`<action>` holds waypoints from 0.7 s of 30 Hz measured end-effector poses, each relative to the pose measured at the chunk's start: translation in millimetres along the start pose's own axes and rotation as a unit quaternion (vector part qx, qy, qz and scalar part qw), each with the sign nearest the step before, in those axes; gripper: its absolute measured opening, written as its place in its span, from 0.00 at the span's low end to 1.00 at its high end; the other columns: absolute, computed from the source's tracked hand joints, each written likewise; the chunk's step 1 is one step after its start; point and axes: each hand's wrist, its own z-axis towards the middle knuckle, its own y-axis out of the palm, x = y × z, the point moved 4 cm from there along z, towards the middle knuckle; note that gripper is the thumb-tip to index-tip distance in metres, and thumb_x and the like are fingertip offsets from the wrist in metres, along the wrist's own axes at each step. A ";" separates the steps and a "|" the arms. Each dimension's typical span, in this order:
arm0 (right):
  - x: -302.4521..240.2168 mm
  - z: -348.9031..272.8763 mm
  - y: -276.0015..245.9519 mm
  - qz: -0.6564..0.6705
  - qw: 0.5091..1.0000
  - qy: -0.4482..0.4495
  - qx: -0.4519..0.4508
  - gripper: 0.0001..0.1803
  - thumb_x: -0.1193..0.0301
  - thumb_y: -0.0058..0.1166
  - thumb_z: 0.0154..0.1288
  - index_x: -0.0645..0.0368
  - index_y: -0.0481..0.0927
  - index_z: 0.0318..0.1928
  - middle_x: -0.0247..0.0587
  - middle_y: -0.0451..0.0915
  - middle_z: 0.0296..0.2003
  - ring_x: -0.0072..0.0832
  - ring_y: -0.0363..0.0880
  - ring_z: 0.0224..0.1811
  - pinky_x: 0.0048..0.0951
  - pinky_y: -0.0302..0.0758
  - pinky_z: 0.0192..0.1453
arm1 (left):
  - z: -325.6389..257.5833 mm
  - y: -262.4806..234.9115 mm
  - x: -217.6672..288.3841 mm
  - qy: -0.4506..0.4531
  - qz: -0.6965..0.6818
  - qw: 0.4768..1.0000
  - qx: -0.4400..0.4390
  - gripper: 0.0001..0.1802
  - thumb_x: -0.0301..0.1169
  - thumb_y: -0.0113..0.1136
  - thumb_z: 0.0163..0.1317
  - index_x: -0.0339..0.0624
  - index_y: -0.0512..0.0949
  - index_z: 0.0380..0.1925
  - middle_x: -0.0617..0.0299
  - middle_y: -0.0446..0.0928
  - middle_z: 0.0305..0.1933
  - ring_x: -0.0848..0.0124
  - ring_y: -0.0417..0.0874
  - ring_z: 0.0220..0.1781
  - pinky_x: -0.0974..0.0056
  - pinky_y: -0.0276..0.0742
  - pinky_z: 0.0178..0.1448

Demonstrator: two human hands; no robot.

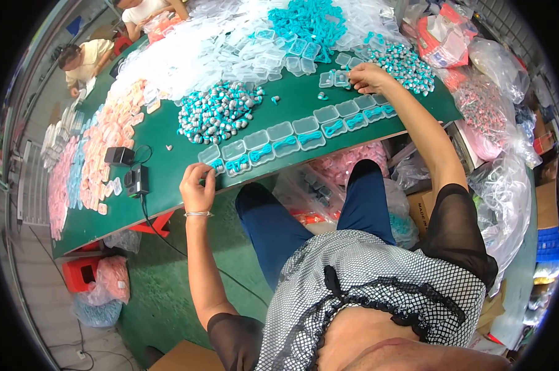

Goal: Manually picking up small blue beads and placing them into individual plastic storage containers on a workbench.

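A row of small clear plastic boxes (280, 132) with raised lids runs along the near table edge, with looped teal cords (286, 146) inside. At the row's left end, my left hand (197, 188) has its fingers closed beside the last box; what they pinch is hidden. Further off at the right, my right hand (368, 78) is bent with fingertips together next to a clear box pair (334, 79) holding small grey pieces. Whatever it grips is too small to make out. Left of centre rises a heap of grey-and-teal plug-shaped pieces (219, 112); another such heap (405, 67) lies beyond my right forearm.
Teal cords (307, 28) and many clear boxes (236, 59) are heaped at the back. Peach-coloured cases (115, 130) and black devices (136, 180) with a cable stand left on the green table (168, 204). Two people (84, 62) sit far left. Plastic bags (483, 111) crowd the right.
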 end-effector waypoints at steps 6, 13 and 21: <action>-20.4 9.1 9.4 -0.329 0.894 -0.268 0.145 0.33 0.49 0.69 0.43 0.63 0.79 0.43 0.49 0.81 0.34 0.42 0.81 0.38 0.38 0.77 0.44 | 15.6 5.6 -7.7 -0.013 0.021 1.000 0.007 0.03 0.22 0.64 0.51 0.37 0.79 0.27 0.56 0.79 0.33 0.66 0.81 0.27 0.64 0.76 0.33; -19.2 -1.0 35.1 -0.353 0.862 -0.330 0.150 0.22 0.60 0.71 0.41 0.55 0.82 0.37 0.40 0.80 0.31 0.34 0.80 0.37 0.34 0.75 0.42 | 42.1 12.6 -17.3 -0.023 0.056 0.998 0.007 0.04 0.27 0.65 0.51 0.42 0.81 0.28 0.57 0.80 0.32 0.63 0.81 0.31 0.61 0.77 0.36; -25.9 -25.2 15.8 -0.056 0.953 -0.298 0.016 0.15 0.71 0.64 0.55 0.59 0.82 0.44 0.34 0.81 0.34 0.19 0.76 0.35 0.25 0.74 0.39 | 72.5 48.8 6.2 0.007 0.060 0.998 -0.037 0.05 0.29 0.65 0.50 0.46 0.82 0.29 0.59 0.79 0.34 0.57 0.81 0.38 0.56 0.76 0.42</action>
